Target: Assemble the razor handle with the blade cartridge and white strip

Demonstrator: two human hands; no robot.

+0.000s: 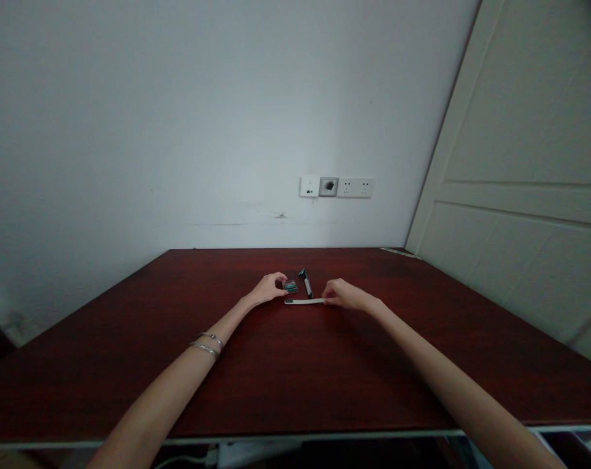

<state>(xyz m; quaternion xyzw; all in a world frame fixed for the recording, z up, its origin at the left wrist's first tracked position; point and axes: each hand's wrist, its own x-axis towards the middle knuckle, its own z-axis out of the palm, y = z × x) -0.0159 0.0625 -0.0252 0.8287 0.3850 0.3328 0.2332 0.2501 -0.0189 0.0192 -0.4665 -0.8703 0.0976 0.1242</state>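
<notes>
My left hand [267, 289] is closed with thumb and fingers on the left edge of a small clear case [290, 286] that has teal and dark parts inside; its exact kind is too small to make out. A white toothbrush [307, 301] with a dark head at its left end lies level in front of the case. My right hand [345, 294] pinches the right end of its handle. Between the hands, just behind the toothbrush, is a razor [306, 284] with a grey and black handle, its dark head pointing away from me. Neither hand touches the razor.
The dark red wooden table [276, 378] reaches back to a white wall. Wall sockets [355, 187] sit above its far edge. A white panelled door [524, 195] stands along the right. Under the near edge, a white cable [185, 459] and other items partly show.
</notes>
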